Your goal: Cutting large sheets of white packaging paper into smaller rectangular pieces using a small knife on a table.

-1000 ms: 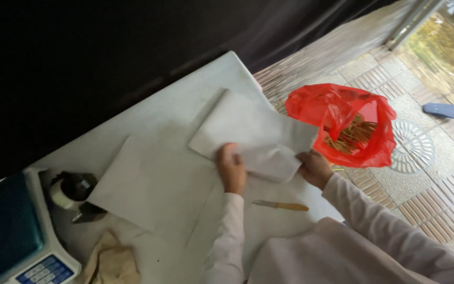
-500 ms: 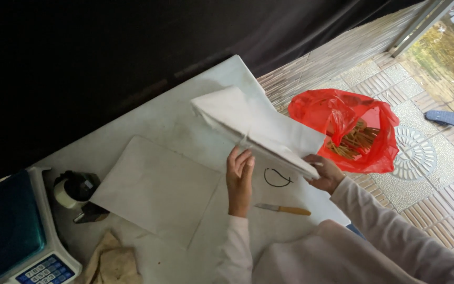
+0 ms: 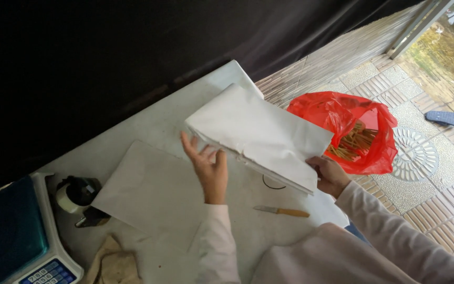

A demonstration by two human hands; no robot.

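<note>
Both my hands hold up a thick stack of white paper sheets [image 3: 261, 134] above the white table [image 3: 185, 113]. My left hand [image 3: 208, 168] supports the stack's near left edge with fingers spread against its underside. My right hand [image 3: 329, 173] grips the stack's right corner. Flat on the table below, to the left, lies a single large white sheet [image 3: 151, 192]. A thin black loop [image 3: 272, 184] shows on the table under the lifted stack.
A small knife with a wooden handle [image 3: 282, 211] lies near the table's front edge. A red plastic bag of thin sticks [image 3: 353, 131] sits off the right end. At left stand a tape dispenser [image 3: 80, 197], a scale [image 3: 17, 239] and crumpled brown paper [image 3: 114, 263].
The paper stack, first pressed flat on the table under both hands, has been lifted and tilted up. The black loop beneath it has come into view.
</note>
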